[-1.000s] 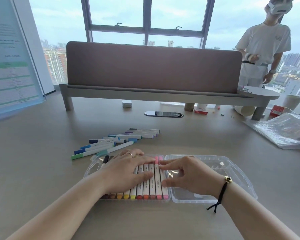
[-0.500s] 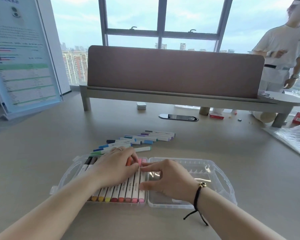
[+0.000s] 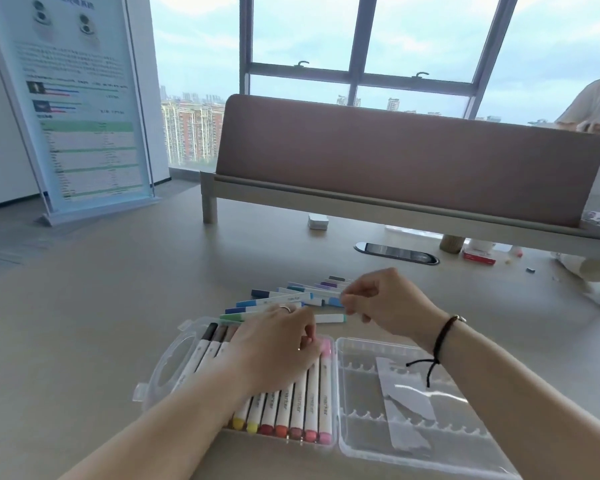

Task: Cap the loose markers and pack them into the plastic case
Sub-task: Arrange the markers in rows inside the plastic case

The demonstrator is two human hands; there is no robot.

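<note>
A clear plastic case (image 3: 168, 367) lies open in front of me. Its left half holds a row of capped markers (image 3: 300, 400) with warm-coloured ends; its right half (image 3: 465, 420) holds only a white paper strip. My left hand (image 3: 274, 348) rests on the packed markers, its fingertips bent down near the pink one. Behind the case several loose blue, teal and purple markers (image 3: 274, 301) lie in a fan on the table. My right hand (image 3: 385, 304) is over their right ends, with thumb and forefinger pinching the tip of a blue-capped marker (image 3: 334, 301).
A brown padded divider on a raised shelf (image 3: 395, 161) crosses the table behind. Under it lie a small white box (image 3: 317, 221), a cable slot (image 3: 397, 252) and a red box (image 3: 478, 257). A poster stand (image 3: 84, 105) is at far left, a person at the right edge.
My right hand has left the case and reached up to the loose markers. My left hand's fingers have bent on the packed row. The view has swung left.
</note>
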